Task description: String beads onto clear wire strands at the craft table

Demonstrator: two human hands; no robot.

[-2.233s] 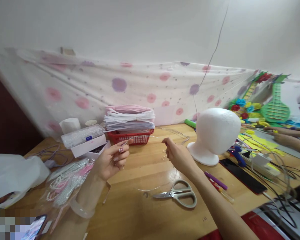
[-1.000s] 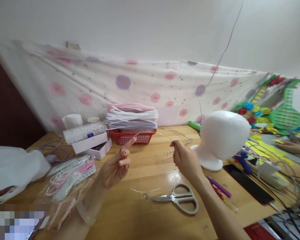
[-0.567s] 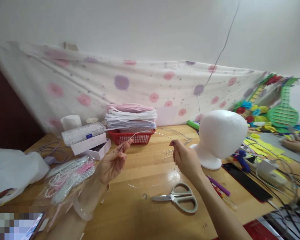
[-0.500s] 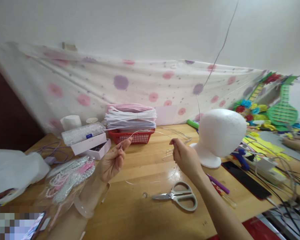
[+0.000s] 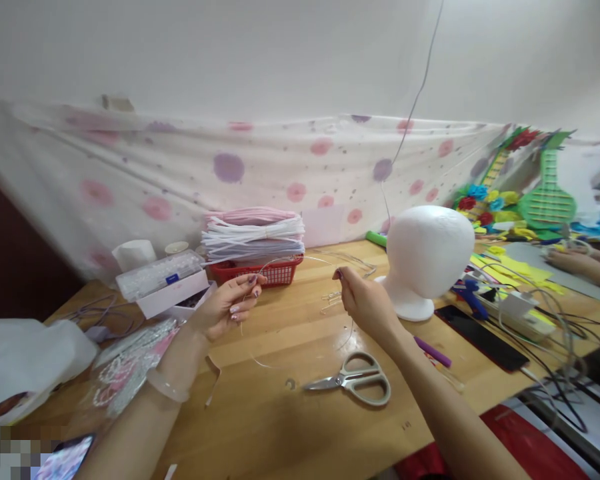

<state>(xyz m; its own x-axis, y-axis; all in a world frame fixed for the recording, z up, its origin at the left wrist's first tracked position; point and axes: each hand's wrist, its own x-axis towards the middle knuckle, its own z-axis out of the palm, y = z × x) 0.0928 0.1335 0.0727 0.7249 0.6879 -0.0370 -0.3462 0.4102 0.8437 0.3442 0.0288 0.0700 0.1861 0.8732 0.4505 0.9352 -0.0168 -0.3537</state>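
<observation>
A thin, pale wire (image 5: 307,259) arches between my two hands above the wooden table, and its lower loop hangs faintly over the tabletop. My left hand (image 5: 235,303) pinches it on the left, in front of the red basket (image 5: 280,273). On the right, my right hand (image 5: 363,293) is closed on the wire, just left of the white foam head (image 5: 427,257). Beige-handled scissors (image 5: 353,380) lie below and between the hands. Behind my right hand are some small wire pieces (image 5: 331,301).
White and pink strips (image 5: 255,233) fill the basket. Boxes (image 5: 167,287), bagged beads (image 5: 125,367) and a white bag (image 5: 30,360) stand left. A black phone (image 5: 483,337), cables and a power strip (image 5: 527,317) lie right. Another person's hand (image 5: 570,260) is far right.
The view has shifted a little, moving the background left. My left hand has turned so more of its fingernails show. Both hands still hold the wire.
</observation>
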